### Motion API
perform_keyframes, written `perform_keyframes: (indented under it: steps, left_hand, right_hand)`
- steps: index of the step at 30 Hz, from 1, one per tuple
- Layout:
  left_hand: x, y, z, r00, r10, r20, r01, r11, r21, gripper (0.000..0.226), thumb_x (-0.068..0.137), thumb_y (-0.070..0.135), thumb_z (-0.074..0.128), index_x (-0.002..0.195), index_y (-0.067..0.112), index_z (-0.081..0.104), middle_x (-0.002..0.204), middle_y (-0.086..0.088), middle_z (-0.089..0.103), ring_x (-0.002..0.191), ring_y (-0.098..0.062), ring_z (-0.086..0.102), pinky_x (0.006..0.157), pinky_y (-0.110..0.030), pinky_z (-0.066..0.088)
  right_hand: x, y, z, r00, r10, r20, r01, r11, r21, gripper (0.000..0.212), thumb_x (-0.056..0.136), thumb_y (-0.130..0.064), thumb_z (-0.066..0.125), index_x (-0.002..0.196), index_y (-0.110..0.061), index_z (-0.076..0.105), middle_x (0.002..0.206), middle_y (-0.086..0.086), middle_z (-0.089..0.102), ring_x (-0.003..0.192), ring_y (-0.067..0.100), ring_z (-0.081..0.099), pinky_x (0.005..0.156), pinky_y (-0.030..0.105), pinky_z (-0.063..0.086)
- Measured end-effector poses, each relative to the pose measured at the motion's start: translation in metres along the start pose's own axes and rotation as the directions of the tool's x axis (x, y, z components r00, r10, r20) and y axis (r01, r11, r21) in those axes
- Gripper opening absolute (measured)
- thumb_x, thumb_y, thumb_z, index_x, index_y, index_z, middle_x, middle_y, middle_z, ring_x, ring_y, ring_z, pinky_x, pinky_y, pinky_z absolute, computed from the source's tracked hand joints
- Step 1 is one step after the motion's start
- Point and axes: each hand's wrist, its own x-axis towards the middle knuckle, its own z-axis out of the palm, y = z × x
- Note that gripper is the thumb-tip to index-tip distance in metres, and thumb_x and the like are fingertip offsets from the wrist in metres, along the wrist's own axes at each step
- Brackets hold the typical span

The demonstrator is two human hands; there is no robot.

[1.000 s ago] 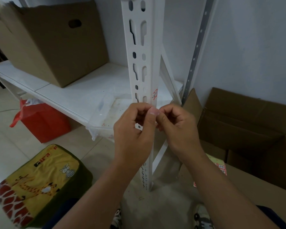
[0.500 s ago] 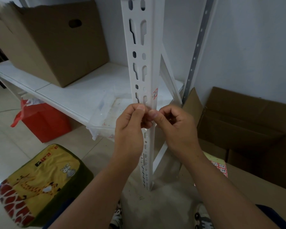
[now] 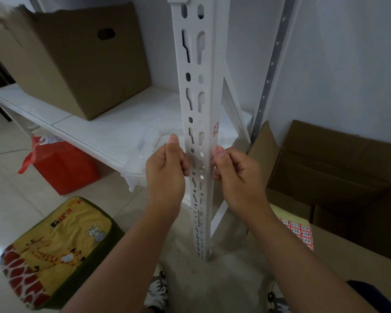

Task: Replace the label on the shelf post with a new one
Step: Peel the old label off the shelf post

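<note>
Both hands are curling their fingers beside the white shelf post (image 3: 199, 132), the left hand (image 3: 166, 168) and right hand (image 3: 235, 170) flanking it, whatever they pinch being too small to tell, while a red-marked label (image 3: 215, 130) is sitting just above.

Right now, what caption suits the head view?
Both hands, left hand and right hand, flank the white shelf post below its red-marked label.

White shelf (image 3: 113, 129) carries a cardboard box (image 3: 77, 64).
</note>
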Motion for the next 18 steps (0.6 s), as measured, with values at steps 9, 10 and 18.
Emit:
perform_keyframes:
  steps: [9, 10, 18]
  left_hand:
    - [0.054, -0.030, -0.020, 0.959, -0.203, -0.198, 0.219, 0.974, 0.063, 0.044, 0.104, 0.037, 0.031, 0.068, 0.015, 0.045, 0.061, 0.000, 0.045, 0.057, -0.013, 0.044, 0.065, -0.032, 0.043]
    - [0.060, -0.034, -0.024, 0.956, -0.212, -0.201, 0.239, 0.964, 0.120, 0.045, 0.104, 0.038, 0.033, 0.066, 0.014, 0.044, 0.060, -0.002, 0.044, 0.055, -0.013, 0.043, 0.063, -0.031, 0.042]
    - [0.076, -0.069, -0.038, 0.994, -0.091, -0.063, 0.107, 0.645, 0.757, 0.047, 0.105, 0.039, 0.027, 0.077, 0.007, 0.048, 0.068, -0.004, 0.050, 0.071, -0.025, 0.052, 0.067, -0.035, 0.037]
  right_hand:
    - [0.000, 0.002, -0.002, 0.997, 0.082, -0.013, -0.082, 0.996, 0.027, 0.048, 0.089, -0.047, 0.042, 0.076, -0.005, 0.062, 0.061, 0.010, 0.057, 0.063, 0.027, 0.057, 0.064, 0.041, 0.051]
    - [0.000, 0.003, -0.002, 0.996, 0.086, -0.016, -0.085, 0.996, 0.022, 0.049, 0.089, -0.048, 0.042, 0.076, -0.005, 0.062, 0.061, 0.011, 0.057, 0.062, 0.028, 0.057, 0.065, 0.042, 0.050]
    - [0.005, 0.005, -0.006, 0.991, 0.133, -0.020, -0.133, 0.991, 0.008, 0.049, 0.090, -0.050, 0.040, 0.075, -0.008, 0.061, 0.062, 0.007, 0.057, 0.062, 0.019, 0.057, 0.066, 0.039, 0.052]
